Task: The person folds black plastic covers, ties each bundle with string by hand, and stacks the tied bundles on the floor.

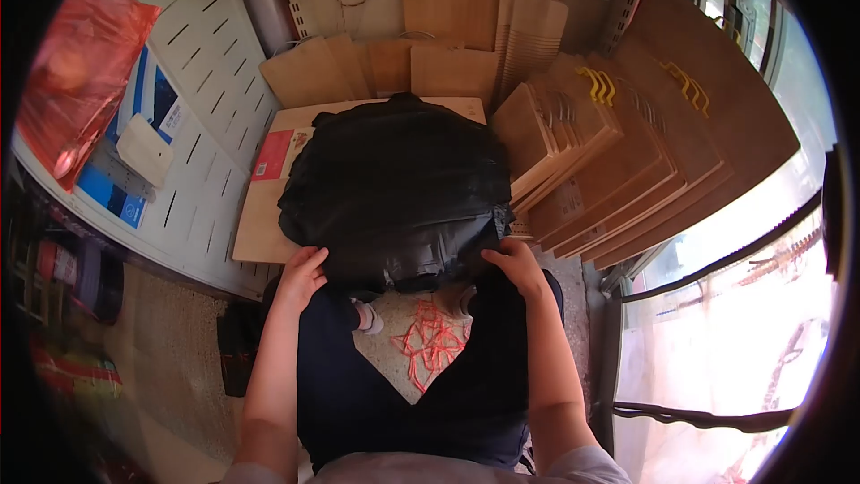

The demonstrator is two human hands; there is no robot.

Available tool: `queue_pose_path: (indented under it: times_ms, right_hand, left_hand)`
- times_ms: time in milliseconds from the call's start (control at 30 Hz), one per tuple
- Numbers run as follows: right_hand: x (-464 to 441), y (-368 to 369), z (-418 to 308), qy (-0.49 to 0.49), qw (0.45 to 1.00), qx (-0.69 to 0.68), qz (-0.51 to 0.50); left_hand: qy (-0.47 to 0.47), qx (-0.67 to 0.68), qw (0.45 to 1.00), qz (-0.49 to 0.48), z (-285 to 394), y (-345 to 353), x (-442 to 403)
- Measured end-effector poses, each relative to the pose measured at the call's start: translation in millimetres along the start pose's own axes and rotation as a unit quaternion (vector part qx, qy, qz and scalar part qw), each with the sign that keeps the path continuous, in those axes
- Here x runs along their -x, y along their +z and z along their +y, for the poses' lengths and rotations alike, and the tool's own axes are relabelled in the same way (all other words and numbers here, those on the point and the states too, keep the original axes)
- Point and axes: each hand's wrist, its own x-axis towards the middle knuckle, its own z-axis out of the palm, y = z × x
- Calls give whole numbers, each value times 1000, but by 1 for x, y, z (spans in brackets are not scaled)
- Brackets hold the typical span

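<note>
A large black plastic bag (394, 184), rounded and full-looking, lies on a light wooden board (255, 237) in front of my knees. At the bag's near left corner, my left hand (305, 280) is closed on its edge, thumb and fingers together. My right hand (518, 266) pinches the near right corner of the same bag. The plastic stretches between the two hands, with shiny creases along the front. What is inside the bag is hidden. A red and pink label (273, 155) shows on the board beside the bag.
Wooden boards with yellow handles (596, 87) lean at the right. Smaller boards (313, 72) stand behind. A white perforated panel (193, 81) and a red plastic bag (85, 81) are at the left. Tangled red string (430, 341) lies on the floor between my feet.
</note>
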Motion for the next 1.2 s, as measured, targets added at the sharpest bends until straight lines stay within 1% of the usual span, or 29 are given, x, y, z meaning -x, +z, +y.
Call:
queue_pose_path:
  times_ms: [33, 100, 133, 200, 233, 267, 333, 400, 433, 467, 500, 533, 600, 633, 700, 733, 767, 800, 833, 867, 900, 933, 967, 1000, 1067, 1100, 1133, 1167, 1200]
  right_hand:
    - [6, 1, -13, -3, 1000, 4, -10]
    - [19, -4, -40, 57, 991, -115, -20]
    - [19, -2, -45, 53, 992, -109, -30]
    - [22, -1, -46, 4, 978, -205, -23]
    - [16, 1, -37, -11, 981, -192, 3]
    - [17, 1, -39, -14, 982, -187, -3]
    - [21, 1, -44, -7, 966, -259, 10]
    - [23, 4, -48, -39, 969, -244, 15]
    - [22, 3, -50, -70, 970, -232, 26]
    - [17, 7, -45, -144, 974, -163, 62]
    - [13, 7, -41, -126, 976, -172, 33]
    - [10, 8, -37, -107, 977, -182, 3]
    - [8, 5, -37, -103, 978, -178, -21]
    - [6, 6, -40, -99, 978, -177, -42]
    - [-2, 6, -35, -90, 977, -185, -61]
    - [-4, 4, -32, -77, 975, -196, -77]
    - [-8, 1, -30, -76, 975, -194, -79]
    - [-11, -3, -34, -29, 974, -198, -102]
    - [-15, -5, -40, 18, 971, -203, -123]
    - [-19, -6, -46, 19, 972, -202, -122]
    - [-22, -9, -56, 92, 944, -279, -151]
    - [-25, -12, -63, 165, 904, -353, -176]
    - [-38, -13, -55, 201, 864, -407, -217]
    - [-51, -13, -39, 201, 865, -407, -213]
    - [-72, -12, -15, 241, 734, -563, -292]
    - [-69, -6, -17, 243, 764, -557, -219]
    - [-60, -2, -32, 243, 764, -557, -217]
    - [-46, 0, -54, 210, 807, -512, -204]
    - [-34, 2, -74, 178, 846, -464, -190]
  left_hand:
    - [1, 7, 1000, 10, -8, -6, 2]
    - [-27, -32, 999, -7, -27, -16, 0]
    - [-40, -51, 998, -16, -34, -19, 1]
    - [-37, -69, 997, -27, -39, -14, 10]
    - [-21, -92, 995, -22, -30, 0, 25]
    - [-4, -117, 993, -19, -21, 10, 35]
    - [-12, -91, 996, 4, -23, 11, 40]
    - [61, -73, 995, -34, -34, 6, 32]
    - [69, -67, 995, -37, -34, 10, 31]
    - [69, -66, 995, 8, -34, 15, 34]
    - [67, -66, 994, 54, -33, 18, 38]
    - [70, -61, 994, 55, -32, 23, 42]
    - [157, -73, 980, 101, -29, 35, 52]
    - [159, -69, 979, 104, -27, 35, 54]
    - [216, -135, 966, 46, -20, 36, 54]
    - [216, -132, 966, 48, -16, 34, 51]
    - [199, -247, 948, 20, -10, 29, 46]
    - [178, -358, 917, -10, -4, 27, 42]
    - [146, -297, 944, -2, 4, 33, 42]
    - [92, -243, 965, -17, 5, 28, 33]
    - [20, -117, 992, -45, 12, 25, 27]
    - [-54, 11, 996, -72, 18, 23, 20]
    - [-103, 107, 979, -138, 22, 19, 10]
    - [-130, 184, 964, -142, 14, 4, -6]
    - [-107, 141, 978, -110, 20, 16, -1]
    - [-107, 141, 978, -112, 20, 22, 0]
    - [-70, 56, 990, -113, 19, 28, 3]
    - [-33, -28, 993, -112, 18, 32, 4]
    - [-35, -27, 992, -115, 19, 34, 3]
